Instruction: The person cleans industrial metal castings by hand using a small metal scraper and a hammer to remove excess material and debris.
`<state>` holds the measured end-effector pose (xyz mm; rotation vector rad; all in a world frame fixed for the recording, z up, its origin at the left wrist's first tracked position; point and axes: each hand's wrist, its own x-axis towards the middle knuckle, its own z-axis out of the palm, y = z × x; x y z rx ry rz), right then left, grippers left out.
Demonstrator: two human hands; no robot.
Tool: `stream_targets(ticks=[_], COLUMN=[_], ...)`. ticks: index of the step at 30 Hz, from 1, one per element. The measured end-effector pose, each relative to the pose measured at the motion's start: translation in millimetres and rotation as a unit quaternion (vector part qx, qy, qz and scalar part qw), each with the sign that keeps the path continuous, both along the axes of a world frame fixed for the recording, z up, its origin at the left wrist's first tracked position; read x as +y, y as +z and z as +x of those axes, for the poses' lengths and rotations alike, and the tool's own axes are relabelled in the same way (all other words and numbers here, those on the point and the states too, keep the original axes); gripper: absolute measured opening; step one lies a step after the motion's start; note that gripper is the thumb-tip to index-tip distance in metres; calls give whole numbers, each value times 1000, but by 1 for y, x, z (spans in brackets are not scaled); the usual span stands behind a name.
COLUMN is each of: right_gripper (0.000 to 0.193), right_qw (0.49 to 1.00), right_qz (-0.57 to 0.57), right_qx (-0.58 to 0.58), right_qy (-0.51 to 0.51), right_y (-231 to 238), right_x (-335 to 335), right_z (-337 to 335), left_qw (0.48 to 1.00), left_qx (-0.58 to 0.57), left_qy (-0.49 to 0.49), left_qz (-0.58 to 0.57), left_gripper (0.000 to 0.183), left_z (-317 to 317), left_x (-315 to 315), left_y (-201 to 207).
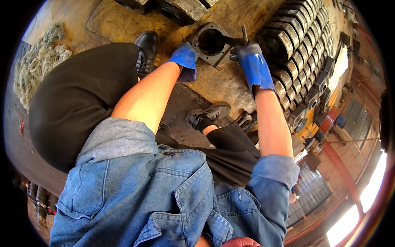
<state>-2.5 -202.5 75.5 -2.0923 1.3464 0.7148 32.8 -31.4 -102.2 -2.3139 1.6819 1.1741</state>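
Note:
A square metal casting with a round dark bore and holes in its flange sits on the stained metal work surface in front of me. My left hand, in a blue rubber glove, is against the casting's left side; its fingers are mostly hidden. My right hand, in a blue glove with a dark, dirty finger part, is just right of the casting. It is closed around a dark tool with an upright rod-like end. A dark part of the tool reaches left toward the bore; its exact kind is unclear.
Rows of stacked metal castings stand close to my right hand. More block-like castings lie at the far edge. A heap of tangled fibre waste is at left. My black shoes stand below the work surface's near edge.

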Motion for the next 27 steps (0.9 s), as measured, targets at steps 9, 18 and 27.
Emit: stream_targets(ticks=[9,18,27], right_gripper=[29,21,21], right_qw=[939,981,990], right_qz=[-33,160,95], right_qx=[26,-83,-23], right_qy=[341,71,98], right_y=[20,-30,-1], right_x=[32,-29,-32], right_z=[34,-37,-30], left_qw=[892,894,924], left_qx=[186,177,135], left_qy=[402,405,350], left_qz=[87,73,71], left_gripper=[28,28,33], left_z=[-9,-10,-9], left_x=[-13,-14,-16], left_y=[-69,-67,-112])
